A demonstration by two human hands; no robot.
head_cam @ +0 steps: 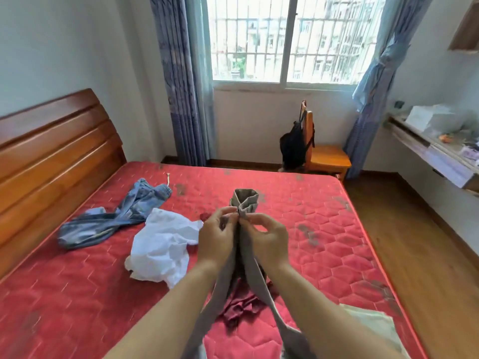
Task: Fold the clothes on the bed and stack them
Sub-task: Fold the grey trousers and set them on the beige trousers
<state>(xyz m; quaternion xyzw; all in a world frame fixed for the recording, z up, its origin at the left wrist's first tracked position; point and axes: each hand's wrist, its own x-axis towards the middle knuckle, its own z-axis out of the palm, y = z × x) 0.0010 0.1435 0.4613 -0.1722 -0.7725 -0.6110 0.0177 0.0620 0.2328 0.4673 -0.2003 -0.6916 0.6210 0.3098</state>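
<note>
No readable writing, brand or label on any garment or surface.

Grey trousers (245, 203): plain grey-beige fabric, held up above the red quilted mattress (324, 229). Both leg ends gathered together at the fingertips, their hems opening just beyond the fingers. The two legs hang down from the fingers toward the camera, one along each forearm.

Left hand (215, 235): raised, fingers curled, thumb and fingertips pinching the trouser fabric at the gathered point. Right hand (268, 237): same height, almost touching the left, thumb and forefinger pinching the same gather, other fingers bent loosely. Both forearms converge from the lower edge.

Other clothes on the mattress:
- White shirt (163, 244), crumpled, just left of the left fingers.
- Blue jeans (121, 213), twisted, further left, partly under the white shirt's edge.
- Dark red garment (241, 307), bunched below the hands, between the hanging legs.
- Pale folded fabric (373, 317), near the right forearm, at the mattress edge.
</note>
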